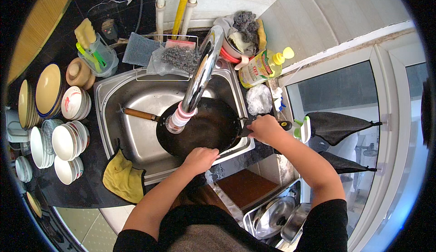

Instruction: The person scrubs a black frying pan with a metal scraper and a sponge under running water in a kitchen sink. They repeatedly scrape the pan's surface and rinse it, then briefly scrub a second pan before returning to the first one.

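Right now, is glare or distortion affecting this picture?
Head view throughout: bright highlights streak the curved chrome faucet; the white door frame bows near the rim; blue glare shows low right; the round black wok looks dark inside.

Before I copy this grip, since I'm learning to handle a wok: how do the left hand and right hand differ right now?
The right hand is closed around the black handle, while the left hand grips the near rim of the wok. The right hand sits beyond the right edge of the sink; the left hand is nearer the body, at its front edge. Both are bare.
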The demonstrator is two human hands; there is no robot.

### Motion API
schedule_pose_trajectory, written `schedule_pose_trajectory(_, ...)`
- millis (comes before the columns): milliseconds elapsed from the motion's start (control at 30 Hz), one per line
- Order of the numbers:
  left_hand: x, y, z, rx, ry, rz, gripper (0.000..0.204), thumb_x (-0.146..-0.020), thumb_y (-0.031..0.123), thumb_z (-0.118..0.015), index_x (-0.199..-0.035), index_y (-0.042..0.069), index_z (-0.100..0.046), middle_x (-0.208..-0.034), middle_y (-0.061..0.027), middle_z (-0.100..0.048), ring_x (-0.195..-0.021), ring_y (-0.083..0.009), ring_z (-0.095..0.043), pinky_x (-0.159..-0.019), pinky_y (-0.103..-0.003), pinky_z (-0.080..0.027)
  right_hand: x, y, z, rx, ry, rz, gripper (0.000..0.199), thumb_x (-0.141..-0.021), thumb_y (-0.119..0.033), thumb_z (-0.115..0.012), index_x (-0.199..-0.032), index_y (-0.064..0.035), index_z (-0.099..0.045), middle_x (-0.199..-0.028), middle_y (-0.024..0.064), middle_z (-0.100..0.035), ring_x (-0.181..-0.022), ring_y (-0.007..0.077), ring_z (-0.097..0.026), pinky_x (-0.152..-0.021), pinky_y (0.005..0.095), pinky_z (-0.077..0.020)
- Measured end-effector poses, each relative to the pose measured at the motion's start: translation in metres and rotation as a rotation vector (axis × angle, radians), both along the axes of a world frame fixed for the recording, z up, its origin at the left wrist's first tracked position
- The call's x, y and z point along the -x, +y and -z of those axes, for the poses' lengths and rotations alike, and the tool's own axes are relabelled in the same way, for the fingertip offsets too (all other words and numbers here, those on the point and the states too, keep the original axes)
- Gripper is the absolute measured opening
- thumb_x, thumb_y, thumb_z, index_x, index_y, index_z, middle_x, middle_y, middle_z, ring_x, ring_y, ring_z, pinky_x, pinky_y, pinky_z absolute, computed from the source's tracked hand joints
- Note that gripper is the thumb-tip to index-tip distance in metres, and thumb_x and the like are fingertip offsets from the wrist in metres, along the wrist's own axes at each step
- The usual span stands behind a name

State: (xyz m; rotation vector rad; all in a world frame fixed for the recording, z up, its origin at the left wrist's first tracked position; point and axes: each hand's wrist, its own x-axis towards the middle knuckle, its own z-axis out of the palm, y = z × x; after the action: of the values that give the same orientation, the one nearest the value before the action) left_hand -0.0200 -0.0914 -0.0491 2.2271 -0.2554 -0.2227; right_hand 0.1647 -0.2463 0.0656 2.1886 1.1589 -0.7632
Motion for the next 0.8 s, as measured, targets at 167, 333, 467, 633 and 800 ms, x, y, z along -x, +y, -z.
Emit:
schedule_pose_trajectory(167,0.001,-0.002,0.004,0.006,-0.020,-0.002,0.025,-0.088,0.027,-0.049,-0.075,0.006,-0.049,-0.069,-0.0153,-0.059,-0.068,-0.0358,-0.059,-0.060,-0.048,-0.046,0.004,0.019,0.023,0.075,-0.089,-0.077,0.029,-0.071,-0.043,-0.068,-0.080,-0.0159,-0.070,-0.077,0.0080,-0.066,-0.078,0.0267,-0.065,-0.064,0.0377,-0.0505)
schedule_pose_trajectory(333,-0.001,-0.002,0.000,0.012,-0.010,-0.013,0.025,-0.088,0.027,-0.049,-0.074,0.006,-0.049,-0.068,-0.0159,-0.058,-0.067,-0.0365,-0.059,-0.060,-0.049,-0.046,0.008,-0.020,0.002,-0.184,0.077,0.277,0.044,-0.074,-0.046,-0.066,-0.113,-0.0237,-0.063,-0.081,0.0153,-0.064,-0.079,0.0319,-0.063,-0.068,0.0399,-0.0495)
schedule_pose_trajectory(467,0.001,-0.002,0.000,0.037,-0.028,-0.021,0.025,-0.088,0.027,-0.050,-0.073,0.006,-0.049,-0.067,-0.0161,-0.058,-0.067,-0.0369,-0.059,-0.060,-0.049,-0.046,0.021,-0.051,0.015,-0.349,-0.050,0.376,0.042,-0.079,-0.041,-0.061,-0.117,-0.0246,-0.059,-0.087,0.0146,-0.057,-0.071,0.0326,-0.061,-0.065,0.0411,-0.0496)
schedule_pose_trajectory(633,0.000,-0.001,0.003,-0.001,-0.014,-0.005,0.025,-0.088,0.026,-0.050,-0.073,0.006,-0.049,-0.067,-0.0156,-0.058,-0.067,-0.0363,-0.059,-0.060,-0.048,-0.046,0.019,-0.021,-0.003,-0.150,-0.151,0.086,0.038,-0.081,-0.037,-0.060,-0.115,-0.0183,-0.060,-0.090,0.0123,-0.056,-0.072,0.0280,-0.063,-0.059,0.0391,-0.0513)
schedule_pose_trajectory(800,0.000,-0.001,0.003,0.009,-0.024,-0.001,0.025,-0.088,0.026,-0.049,-0.074,0.006,-0.050,-0.068,-0.0154,-0.058,-0.067,-0.0359,-0.059,-0.060,-0.048,-0.046,0.020,-0.002,0.021,0.041,-0.159,0.098,0.034,-0.081,-0.036,-0.062,-0.107,-0.0148,-0.063,-0.092,0.0122,-0.057,-0.078,0.0288,-0.062,-0.064,0.0380,-0.0512)
